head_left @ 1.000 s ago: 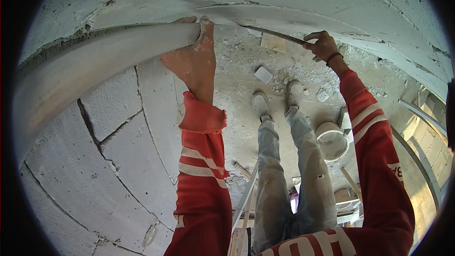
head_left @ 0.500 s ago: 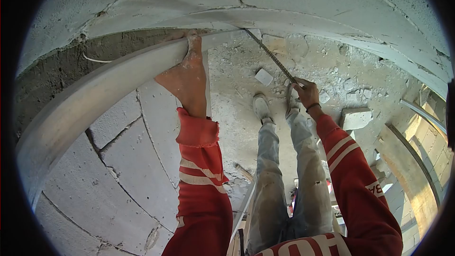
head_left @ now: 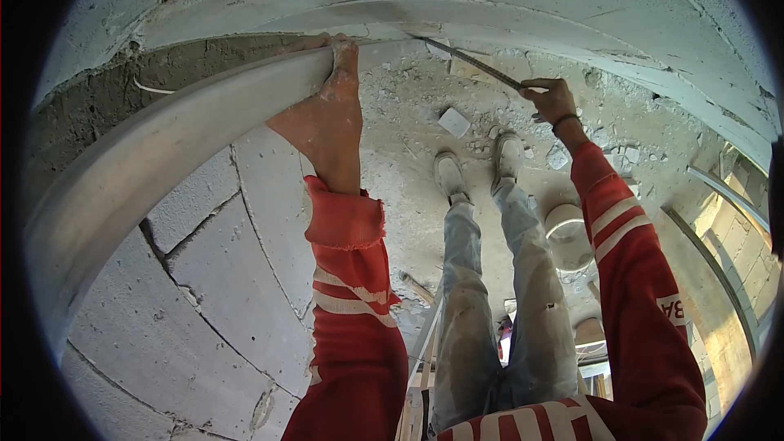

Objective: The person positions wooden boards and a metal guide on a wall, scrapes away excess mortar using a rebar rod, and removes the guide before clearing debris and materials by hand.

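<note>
My left hand (head_left: 331,118) is wrapped round the end of a long, pale grey bar (head_left: 175,122), which runs down to the left edge of the view and looks bent through the lens. Its fingertips are partly hidden behind the bar. In my right hand (head_left: 553,100) is a ribbed steel rod (head_left: 478,64), pinched near its close end. The rod's far tip meets the block wall (head_left: 523,20), to the right of my left hand; whether it enters the wall I cannot tell.
Below left is a surface of large grey blocks (head_left: 237,278) with open joints. Rubble and a loose white block piece (head_left: 454,122) lie on the dusty floor ahead of my shoes (head_left: 508,155). A round bucket (head_left: 569,237) stands beside my leg. Boards and bars (head_left: 719,278) are at the right.
My right hand has moved right and up with the rod, which now lies flatter. My left hand still grips the bar. The bucket has come into view beside my leg.
</note>
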